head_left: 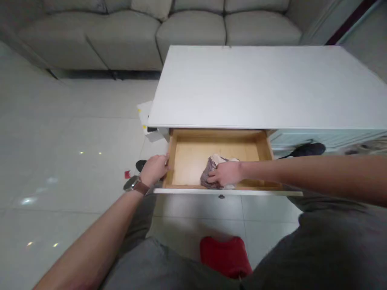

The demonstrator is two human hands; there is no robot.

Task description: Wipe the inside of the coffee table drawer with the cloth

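At the far left, a red scrap [127,174] was seen on the floor [75,169], near the left hand [154,171], on whose wrist a watch [132,183] was worn. That hand was set against the left wall of the drawer [189,157], its fingers partly curled; whether the wall was gripped or merely touched could not be told. Behind it, a white box [146,117] was placed beside the table [256,88], from which the drawer was pulled out. Within the drawer, just behind the front panel and around its middle, the cloth [207,173] was found, grey and pale, crumpled. It was judged light, soft and limp, not slippery or fragile, and best taken by a bunched fold, since a loose edge would sag. By the right hand [226,173], reached in from the right, it was held from above, the fingers bent and gathered on its grey folds; the thumb could not be made out clearly. Further right, a dark shoe [308,150] was partly hidden by the forearm.
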